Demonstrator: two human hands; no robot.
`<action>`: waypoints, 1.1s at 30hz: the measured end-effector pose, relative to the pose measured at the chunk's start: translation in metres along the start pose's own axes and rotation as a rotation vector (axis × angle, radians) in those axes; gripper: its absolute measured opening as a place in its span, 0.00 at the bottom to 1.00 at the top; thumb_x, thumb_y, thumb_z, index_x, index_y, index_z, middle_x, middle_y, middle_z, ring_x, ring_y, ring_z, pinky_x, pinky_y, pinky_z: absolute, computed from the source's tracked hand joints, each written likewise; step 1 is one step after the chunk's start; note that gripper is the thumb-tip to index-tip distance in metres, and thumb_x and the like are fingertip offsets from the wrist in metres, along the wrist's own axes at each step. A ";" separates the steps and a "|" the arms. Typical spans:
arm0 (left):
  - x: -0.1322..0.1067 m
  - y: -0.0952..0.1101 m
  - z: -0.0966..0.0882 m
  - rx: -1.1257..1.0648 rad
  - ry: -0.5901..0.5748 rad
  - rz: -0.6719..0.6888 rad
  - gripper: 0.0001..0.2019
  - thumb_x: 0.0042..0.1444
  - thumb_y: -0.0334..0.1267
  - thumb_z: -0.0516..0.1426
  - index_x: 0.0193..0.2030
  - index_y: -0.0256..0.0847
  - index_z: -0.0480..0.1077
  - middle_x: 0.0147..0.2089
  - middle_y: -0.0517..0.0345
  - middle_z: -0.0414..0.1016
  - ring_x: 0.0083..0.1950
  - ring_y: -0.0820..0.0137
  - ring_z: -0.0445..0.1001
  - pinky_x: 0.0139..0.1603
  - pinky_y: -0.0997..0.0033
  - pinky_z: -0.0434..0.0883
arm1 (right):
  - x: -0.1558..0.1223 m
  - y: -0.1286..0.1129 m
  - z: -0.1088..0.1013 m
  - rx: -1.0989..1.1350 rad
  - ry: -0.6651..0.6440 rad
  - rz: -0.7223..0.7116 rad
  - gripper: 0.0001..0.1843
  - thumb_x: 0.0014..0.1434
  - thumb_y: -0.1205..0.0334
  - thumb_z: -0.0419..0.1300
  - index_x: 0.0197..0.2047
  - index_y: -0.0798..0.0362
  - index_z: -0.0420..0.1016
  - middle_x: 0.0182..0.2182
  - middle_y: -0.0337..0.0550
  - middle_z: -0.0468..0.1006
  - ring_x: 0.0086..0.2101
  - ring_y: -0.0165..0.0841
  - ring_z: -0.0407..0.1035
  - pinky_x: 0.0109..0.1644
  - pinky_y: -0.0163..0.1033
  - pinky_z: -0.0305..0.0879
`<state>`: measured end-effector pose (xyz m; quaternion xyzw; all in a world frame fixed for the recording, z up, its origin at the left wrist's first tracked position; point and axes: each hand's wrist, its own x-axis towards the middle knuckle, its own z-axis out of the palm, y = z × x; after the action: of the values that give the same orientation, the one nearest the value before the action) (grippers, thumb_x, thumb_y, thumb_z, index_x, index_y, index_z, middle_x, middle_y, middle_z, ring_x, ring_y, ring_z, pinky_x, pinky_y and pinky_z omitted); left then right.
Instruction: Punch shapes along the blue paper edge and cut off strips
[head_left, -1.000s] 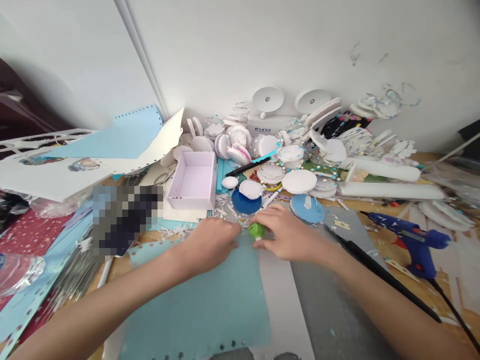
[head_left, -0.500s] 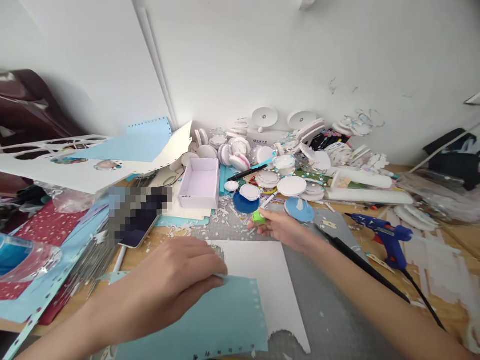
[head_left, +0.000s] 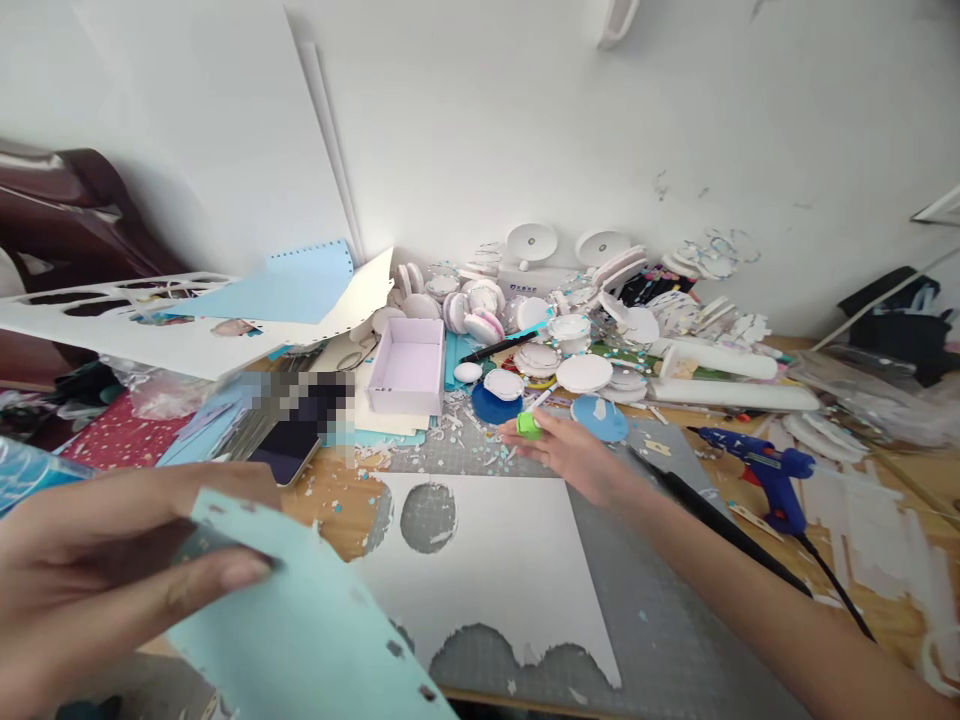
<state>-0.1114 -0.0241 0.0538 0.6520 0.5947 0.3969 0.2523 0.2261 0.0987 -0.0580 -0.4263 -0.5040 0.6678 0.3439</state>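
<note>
Pinched between the thumb and fingers of my left hand point(head_left: 142, 570) is a pale blue-green paper sheet point(head_left: 292, 620), raised at the lower left. Small punched holes run along its edge. My right hand point(head_left: 574, 450) is farther back, its fingers around a small bright green object point(head_left: 529, 427) whose kind I cannot make out. A white stick point(head_left: 538, 401) shows just behind that object. Between my hands a white sheet point(head_left: 510, 560) with round cut-outs lies on the grey cutting mat point(head_left: 660, 620).
Behind are a lilac box point(head_left: 409, 370), blue discs point(head_left: 598, 418) and piles of white discs point(head_left: 585, 373). A blue glue gun point(head_left: 765, 470) with its cord lies at the right. At the left are a phone point(head_left: 285, 445) and stacked card point(head_left: 300, 300). Paper scraps litter the mat.
My left hand has lifted the blue-green sheet off the white sheet and moved left, uncovering the round cut-outs. My right hand stays nearly in place with the green object.
</note>
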 end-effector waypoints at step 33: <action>0.015 -0.040 0.158 -0.366 -0.666 -0.178 0.10 0.59 0.40 0.54 0.46 0.39 0.67 0.40 0.56 0.74 0.45 0.65 0.74 0.41 0.69 0.74 | -0.080 0.035 -0.021 -1.014 0.280 -0.509 0.15 0.63 0.62 0.53 0.54 0.48 0.64 0.49 0.49 0.68 0.51 0.42 0.63 0.55 0.51 0.61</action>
<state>-0.0057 0.0196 -0.0633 0.6351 0.4539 0.2394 0.5773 0.2762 0.0266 -0.0771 -0.4873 -0.7970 0.1767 0.3100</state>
